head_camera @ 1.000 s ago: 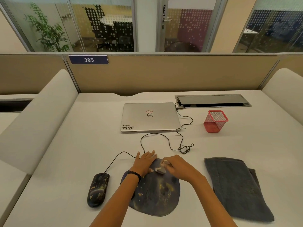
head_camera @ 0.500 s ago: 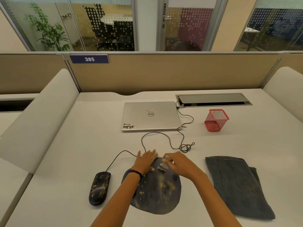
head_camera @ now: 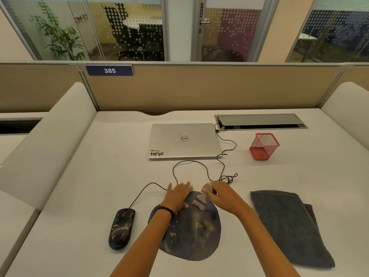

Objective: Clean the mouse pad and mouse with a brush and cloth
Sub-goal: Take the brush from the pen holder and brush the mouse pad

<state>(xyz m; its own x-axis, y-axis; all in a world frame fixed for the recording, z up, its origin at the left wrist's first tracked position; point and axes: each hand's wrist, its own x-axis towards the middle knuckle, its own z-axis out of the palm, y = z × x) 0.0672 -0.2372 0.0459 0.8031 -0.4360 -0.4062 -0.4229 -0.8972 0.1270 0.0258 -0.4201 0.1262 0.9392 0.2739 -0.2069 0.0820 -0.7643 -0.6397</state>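
Pressing flat on the mouse pad [head_camera: 191,234], the left hand [head_camera: 178,195] steadies it while the right hand [head_camera: 223,197] grips a small brush [head_camera: 198,202] against it; mouse [head_camera: 121,228] and cloth [head_camera: 289,226] flank it on the tabletop [head_camera: 99,176].

An open-plan office: a partitioned desk [head_camera: 99,176] with number plate 385 [head_camera: 109,70] at upper left, a closed laptop [head_camera: 184,140] at centre, and glass-walled meeting rooms [head_camera: 127,29] across the top.
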